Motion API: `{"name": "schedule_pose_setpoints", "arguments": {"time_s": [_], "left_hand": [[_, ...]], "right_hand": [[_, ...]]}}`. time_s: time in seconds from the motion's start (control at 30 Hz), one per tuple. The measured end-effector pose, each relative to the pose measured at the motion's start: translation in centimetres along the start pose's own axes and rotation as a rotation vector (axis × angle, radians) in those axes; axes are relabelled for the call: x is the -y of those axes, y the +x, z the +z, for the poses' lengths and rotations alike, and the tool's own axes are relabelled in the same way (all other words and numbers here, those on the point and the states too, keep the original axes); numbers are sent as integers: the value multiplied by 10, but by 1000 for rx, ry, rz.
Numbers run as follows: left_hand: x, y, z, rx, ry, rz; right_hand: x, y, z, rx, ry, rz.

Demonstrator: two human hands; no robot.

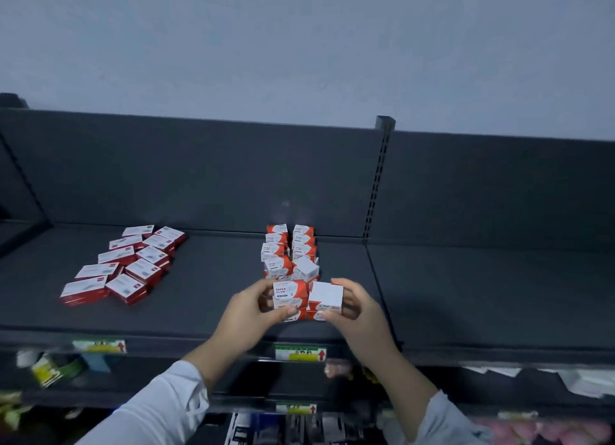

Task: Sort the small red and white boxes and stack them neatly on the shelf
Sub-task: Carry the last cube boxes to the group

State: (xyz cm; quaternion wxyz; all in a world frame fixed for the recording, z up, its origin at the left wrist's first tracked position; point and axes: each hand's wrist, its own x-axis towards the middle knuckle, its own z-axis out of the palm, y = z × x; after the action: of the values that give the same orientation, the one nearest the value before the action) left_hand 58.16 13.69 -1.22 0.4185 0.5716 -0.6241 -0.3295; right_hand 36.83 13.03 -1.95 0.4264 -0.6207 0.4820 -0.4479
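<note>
Pinching | left hand fingers clasp paper-clip stack | right hand fingers clasp white-topped stack

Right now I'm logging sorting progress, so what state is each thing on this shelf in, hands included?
left grip: fingers curled round the front stack.
right grip: fingers curled round the white-topped box.
front stack: upright on the shelf, held.
white-topped box: held beside the front stack.
back rows: two stacked rows, one box tilted.
flat boxes: lying loosely at the left, untouched.
</note>
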Motion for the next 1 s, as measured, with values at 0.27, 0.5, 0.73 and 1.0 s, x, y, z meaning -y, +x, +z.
{"name": "schedule_pose_setpoints", "arguments": {"time_s": [0.27,0.5,0.73,1.0], "left_hand": [[48,22,-14,30,70,-78],[67,36,-1,12,181,-98],[64,46,-4,9,217,-37],[74,55,-10,59,300,-21]], "right_hand": [[-18,16,37,-49,-154,79],[-27,27,45,-46,-300,150],[-32,37,47,-31,-397,166],[-36,52,50,-38,-482,186]]}}
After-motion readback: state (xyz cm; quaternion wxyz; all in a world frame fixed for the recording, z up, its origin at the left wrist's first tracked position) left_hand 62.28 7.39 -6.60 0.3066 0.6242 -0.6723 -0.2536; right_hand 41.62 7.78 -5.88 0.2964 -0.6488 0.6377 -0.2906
